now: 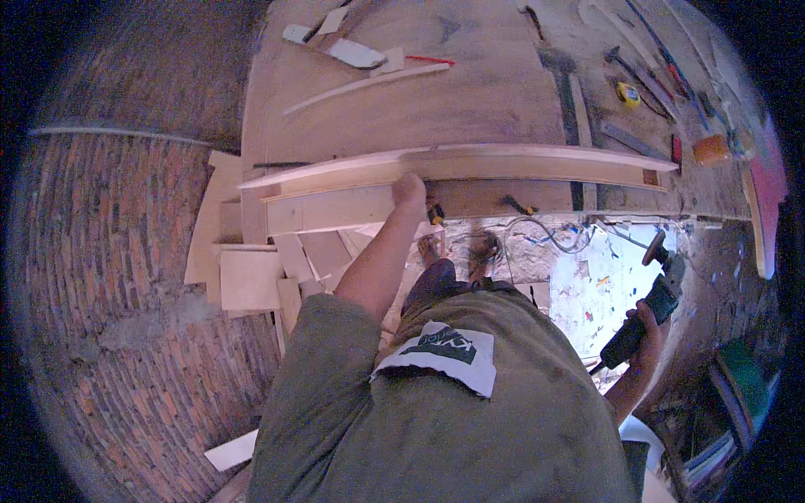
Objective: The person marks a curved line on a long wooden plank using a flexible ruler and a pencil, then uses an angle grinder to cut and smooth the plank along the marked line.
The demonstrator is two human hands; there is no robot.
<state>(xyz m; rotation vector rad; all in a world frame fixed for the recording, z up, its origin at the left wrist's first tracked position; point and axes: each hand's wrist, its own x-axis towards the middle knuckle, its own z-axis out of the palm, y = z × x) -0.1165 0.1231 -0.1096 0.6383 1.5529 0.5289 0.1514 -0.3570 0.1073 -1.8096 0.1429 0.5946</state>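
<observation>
In my right hand [646, 327], off to the right and below the bench edge, is a dark angle grinder [659, 300] with a round brown disc at its upper end. My left hand [409, 193] is closed on the long wooden piece [335, 178], a pale trough-like length made of boards that lies across the near side of the workbench [495, 105]. The fingertips are partly hidden. Just right of that hand, a small yellow-and-black tool [435, 215] sits at the bench's near edge, and a similar one [520, 204] lies further right.
Wood offcuts [251, 278] are stacked to the left below the bench. A yellow tape measure [627, 94], a hammer [641, 75] and an orange jar [713, 149] occupy the far right. Thin strips [369, 87] lie at the back. A cable [549, 235] loops near the bright littered floor [591, 277].
</observation>
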